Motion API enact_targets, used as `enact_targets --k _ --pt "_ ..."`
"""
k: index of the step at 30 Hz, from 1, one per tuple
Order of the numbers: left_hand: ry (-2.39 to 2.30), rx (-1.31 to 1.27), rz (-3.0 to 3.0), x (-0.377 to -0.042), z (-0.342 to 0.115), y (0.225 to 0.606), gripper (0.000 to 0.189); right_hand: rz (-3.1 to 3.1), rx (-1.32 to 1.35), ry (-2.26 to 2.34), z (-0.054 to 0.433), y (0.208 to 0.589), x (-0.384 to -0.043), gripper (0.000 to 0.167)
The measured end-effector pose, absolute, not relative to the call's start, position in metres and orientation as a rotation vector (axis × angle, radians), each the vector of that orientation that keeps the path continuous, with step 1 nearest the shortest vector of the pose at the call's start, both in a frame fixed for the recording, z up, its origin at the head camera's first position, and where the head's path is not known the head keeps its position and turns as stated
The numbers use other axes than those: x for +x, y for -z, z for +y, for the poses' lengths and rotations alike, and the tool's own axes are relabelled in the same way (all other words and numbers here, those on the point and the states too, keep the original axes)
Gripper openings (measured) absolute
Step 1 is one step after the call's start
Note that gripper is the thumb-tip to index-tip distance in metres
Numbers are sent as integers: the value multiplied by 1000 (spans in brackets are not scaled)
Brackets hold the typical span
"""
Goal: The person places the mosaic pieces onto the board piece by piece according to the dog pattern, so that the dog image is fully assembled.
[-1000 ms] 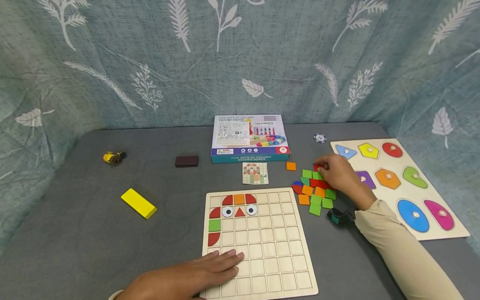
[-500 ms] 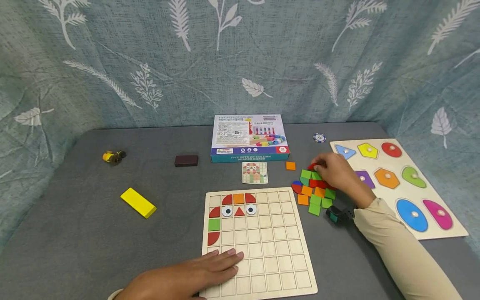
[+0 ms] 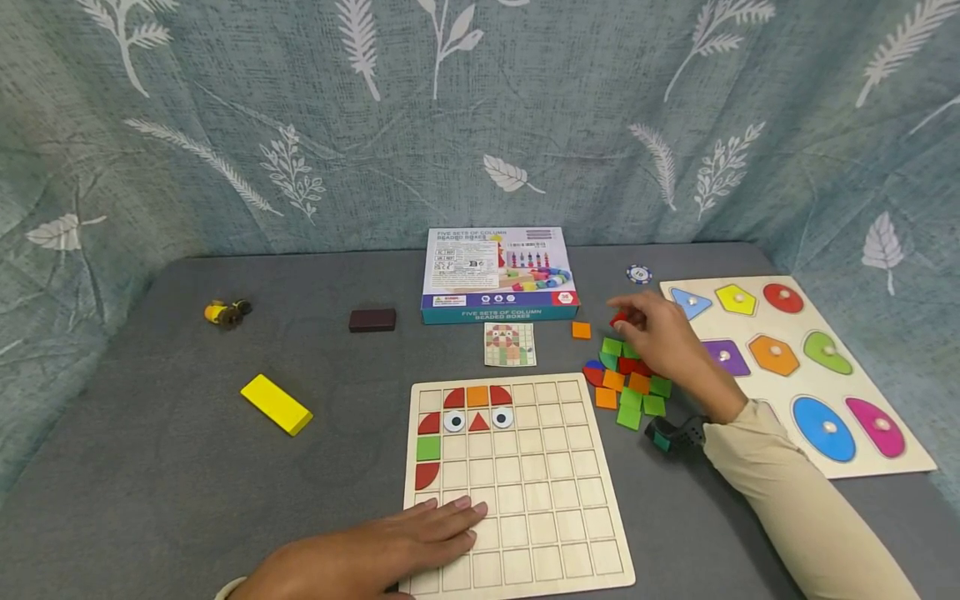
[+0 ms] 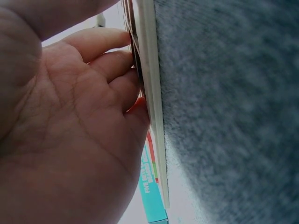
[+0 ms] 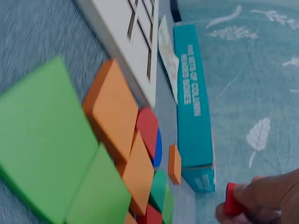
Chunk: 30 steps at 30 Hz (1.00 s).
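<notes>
A: Where is the red piece (image 3: 618,319)?
B: In the right hand (image 3: 663,333). Its fingers (image 5: 264,190) are pinching the piece beside the far edge of the tile pile (image 3: 633,385).
A: What could go wrong with it?
B: I think it could slip, because only a small part is held. The fingers also hide its outline, so I cannot tell the shape; it might be laid turned wrongly.
A: And the left hand (image 3: 390,540)?
B: Its fingers are extended and rest on the grid board (image 3: 540,494), grasping nothing. They cover some cells near the left corner. If they push sideways, the board may slide on the worktop (image 3: 345,467), and the green square (image 3: 428,449) could shift.
A: Any other danger?
B: The dark device (image 3: 677,434) under the right wrist is near the pile. A low sweep of the arm could scatter tiles.
</notes>
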<state>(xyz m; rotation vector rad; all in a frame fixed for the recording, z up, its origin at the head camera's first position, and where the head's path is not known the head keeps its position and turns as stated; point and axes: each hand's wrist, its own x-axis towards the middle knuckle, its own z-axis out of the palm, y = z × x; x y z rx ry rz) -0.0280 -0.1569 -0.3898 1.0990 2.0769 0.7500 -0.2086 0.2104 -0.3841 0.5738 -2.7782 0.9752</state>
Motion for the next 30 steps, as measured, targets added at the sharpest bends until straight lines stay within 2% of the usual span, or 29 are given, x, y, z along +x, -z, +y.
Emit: enact_targets --k 8,22,30 --pt "-772 1048 2080 -27 -156 390 77 -2795 652 -978 197 381 -201 17" --pt "-766 1058 2053 -29 -157 388 70 -2799 890 -1072 171 375 -187 22" --pt "-652 1168 2077 -31 -157 388 72 -2787 1005 -1145 153 376 -182 17"
